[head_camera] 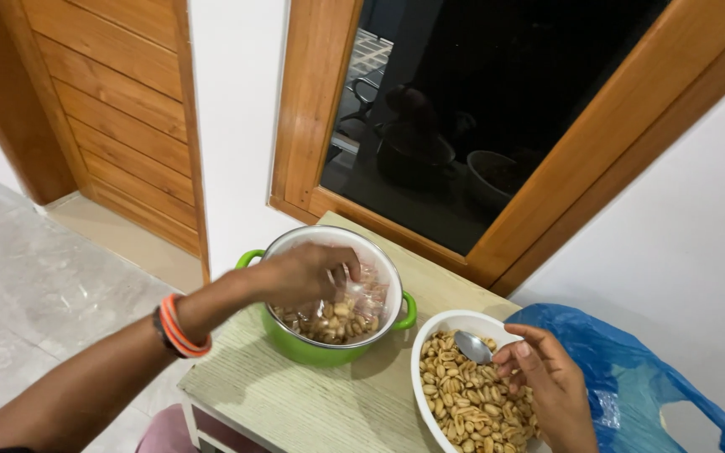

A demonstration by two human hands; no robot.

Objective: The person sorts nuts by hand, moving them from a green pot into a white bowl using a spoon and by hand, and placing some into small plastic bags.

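White walls frame the scene, with a dark window in a wooden frame (320, 109) straight ahead, its glass reflecting the pots below, and a slatted wooden door (119, 101) off to the left above a grey tiled floor (35, 285). Down in front sits a small pale wood-grain counter (295, 403), and both hands are busy over it.

Left hand (308, 273) first: it reaches across into the round green metal pot with a white inside (312, 348), which stands on the counter just below the window sill. Orange and dark bangles (179, 327) ring that wrist. The fingers (337, 260) curl downward, bunched over a crumpled clear plastic bag (367, 289) lying inside the pot on a heap of pale peanuts (337, 323). Whether they actually pinch the bag or a nut, I cannot tell from this angle; they are touching the contents, that much shows.

Over to the right hand (551, 377): it hovers at the far rim of a white round bowl (455, 320) filled with peeled peanuts (472, 398), and its fingers (509, 361) pinch the handle of a small silver metal spoon (472, 346). The spoon's bowl points left, lying over the nuts near the rim. That white bowl stands just beside the green pot, at the counter's right edge. A blue plastic bag (631, 377) lies bunched right behind the hand, against the wall.
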